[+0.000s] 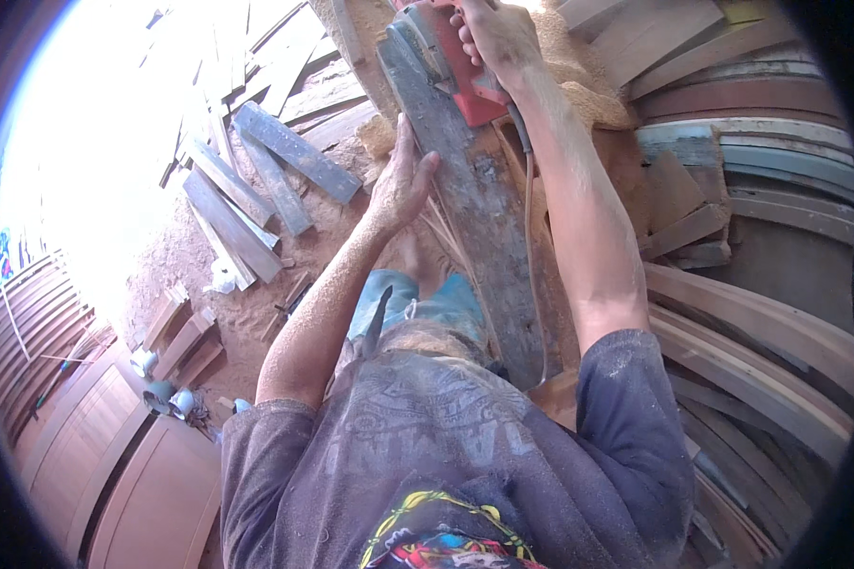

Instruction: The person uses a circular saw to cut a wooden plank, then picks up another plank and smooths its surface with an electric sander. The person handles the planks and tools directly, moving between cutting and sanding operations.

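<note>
My right hand (503, 43) is closed on the handle of a red corded power tool (479, 95) at the top of the view. The tool rests on the far end of a long, worn grey plank (489, 218), and the picture's edge cuts off its front. From its rear a cord (529, 218) runs back along the plank towards me. My left hand (403, 185) lies against the plank's left edge, its fingers stretched forward and the thumb apart. Sawdust coats that hand and forearm.
Grey board offcuts (294, 152) lie on the dusty ground to the left. Sawdust (579, 90) is heaped beyond my right forearm. Stacked long boards (759, 332) line the right side. Panelled wooden doors (152, 493) stand at the lower left, near several small grey cylindrical pieces (158, 394).
</note>
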Demonstrator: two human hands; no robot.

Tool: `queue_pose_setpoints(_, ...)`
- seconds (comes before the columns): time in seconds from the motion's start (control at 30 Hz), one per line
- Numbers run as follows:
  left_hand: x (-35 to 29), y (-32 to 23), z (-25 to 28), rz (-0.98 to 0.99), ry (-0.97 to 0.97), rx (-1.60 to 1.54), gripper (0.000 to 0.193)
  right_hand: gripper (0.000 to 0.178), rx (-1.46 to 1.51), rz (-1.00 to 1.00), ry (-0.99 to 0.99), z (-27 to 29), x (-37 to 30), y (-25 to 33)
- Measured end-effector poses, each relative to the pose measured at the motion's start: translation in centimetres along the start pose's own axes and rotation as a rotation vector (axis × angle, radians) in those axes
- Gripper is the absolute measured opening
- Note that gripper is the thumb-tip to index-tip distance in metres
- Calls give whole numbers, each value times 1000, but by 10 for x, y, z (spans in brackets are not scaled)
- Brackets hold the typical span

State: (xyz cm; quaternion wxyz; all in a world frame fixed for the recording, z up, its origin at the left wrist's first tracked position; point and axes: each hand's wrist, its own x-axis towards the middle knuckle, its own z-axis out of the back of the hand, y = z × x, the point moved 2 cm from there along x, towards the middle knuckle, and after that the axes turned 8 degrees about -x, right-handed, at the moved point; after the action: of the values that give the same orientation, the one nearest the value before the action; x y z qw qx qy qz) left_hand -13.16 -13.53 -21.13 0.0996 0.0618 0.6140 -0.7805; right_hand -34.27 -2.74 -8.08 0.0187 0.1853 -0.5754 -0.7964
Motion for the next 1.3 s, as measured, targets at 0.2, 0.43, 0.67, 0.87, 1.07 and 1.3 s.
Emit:
queue_pose_setpoints(0.2,6,4,-4,-19,-67,-1,82,70,67,114,14,43,-151,-8)
queue_pose_setpoints(0.43,22,35,5,-71,-115,-13,83,55,-191,-287,-7,114,-399,-105)
queue_pose_setpoints(0.67,25,7,2,-155,43,-225,76,43,-180,-562,-141,144,-552,-138)
queue_pose_setpoints(0.87,32,13,9,-80,54,-197,75,41,-218,-509,-116,140,-508,-129)
queue_pose_setpoints(1.07,19,4,4,-144,46,-218,79,43,-112,-534,-41,122,-433,-113)
queue_pose_setpoints(1.3,19,29,3,-82,-2,-124,81,50,-110,-456,-58,93,-321,-94)
